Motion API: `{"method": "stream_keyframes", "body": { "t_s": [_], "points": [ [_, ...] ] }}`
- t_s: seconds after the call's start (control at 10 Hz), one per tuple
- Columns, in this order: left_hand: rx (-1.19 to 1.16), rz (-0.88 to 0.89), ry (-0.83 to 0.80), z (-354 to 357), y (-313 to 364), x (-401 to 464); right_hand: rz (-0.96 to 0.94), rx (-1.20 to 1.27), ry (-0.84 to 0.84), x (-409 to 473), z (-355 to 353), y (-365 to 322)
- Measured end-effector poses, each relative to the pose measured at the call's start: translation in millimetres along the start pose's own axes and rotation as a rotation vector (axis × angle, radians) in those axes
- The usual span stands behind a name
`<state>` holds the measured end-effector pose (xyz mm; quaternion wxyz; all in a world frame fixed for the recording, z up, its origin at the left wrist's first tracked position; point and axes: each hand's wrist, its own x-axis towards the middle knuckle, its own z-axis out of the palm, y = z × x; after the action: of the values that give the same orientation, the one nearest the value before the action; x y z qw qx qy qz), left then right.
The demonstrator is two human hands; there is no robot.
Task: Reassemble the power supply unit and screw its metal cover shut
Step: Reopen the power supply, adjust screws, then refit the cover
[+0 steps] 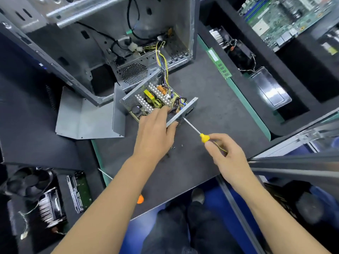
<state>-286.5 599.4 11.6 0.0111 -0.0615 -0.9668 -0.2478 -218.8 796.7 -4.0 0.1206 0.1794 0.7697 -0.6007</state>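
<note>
The open power supply unit sits mid-mat, its circuit board, heatsinks and coils exposed. My left hand grips its near metal side panel, fingers curled over the top edge into the unit. My right hand holds a yellow-handled screwdriver; its shaft points up-left and the tip meets the outside of that side panel. The grey bent metal cover lies off the unit, to its left on the mat. A few tiny screws lie just below my left hand.
An empty computer case stands behind the unit, wires running from it into the unit. A RAM stick lies at the right. A motherboard, coolers and drives sit in foam trays around. An orange-handled tool pokes out under my left forearm.
</note>
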Motion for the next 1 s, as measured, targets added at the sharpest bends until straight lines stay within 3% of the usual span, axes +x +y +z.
{"method": "stream_keyframes", "body": {
  "t_s": [0.1, 0.2, 0.3, 0.4, 0.5, 0.6, 0.7, 0.8, 0.9, 1.0],
  "points": [
    [-0.144, -0.023, -0.073, -2, -4, 8, -0.369, -0.426, 0.248, 1, 4, 8],
    [-0.160, -0.029, -0.078, 2, -3, 8, -0.650, -0.738, 0.384, 2, 13, 9],
    [-0.176, -0.045, 0.012, 7, 0, 7, -0.390, -0.397, 0.136, 5, 14, 4],
    [-0.178, -0.033, 0.072, 10, 1, 6, 0.381, 0.530, -0.270, 11, 1, -10],
    [-0.172, 0.001, 0.071, 11, -2, 5, 0.081, 0.041, -0.255, 11, -4, -6],
    [-0.170, 0.015, 0.095, 13, -3, 4, -0.538, -0.655, 0.203, 5, 4, 0],
    [-0.186, 0.024, 0.107, 14, -4, 6, -0.359, -0.426, 0.071, 7, 10, -2],
    [-0.168, 0.041, 0.133, 14, -7, 9, 0.474, 0.567, -0.302, 20, 3, -19],
    [-0.164, 0.050, 0.141, 15, -6, 8, 0.092, 0.206, -0.122, 24, -2, -13],
    [-0.159, 0.033, 0.171, 16, -4, 7, -0.497, -0.702, 0.242, 22, 2, -8]
  ]
}}
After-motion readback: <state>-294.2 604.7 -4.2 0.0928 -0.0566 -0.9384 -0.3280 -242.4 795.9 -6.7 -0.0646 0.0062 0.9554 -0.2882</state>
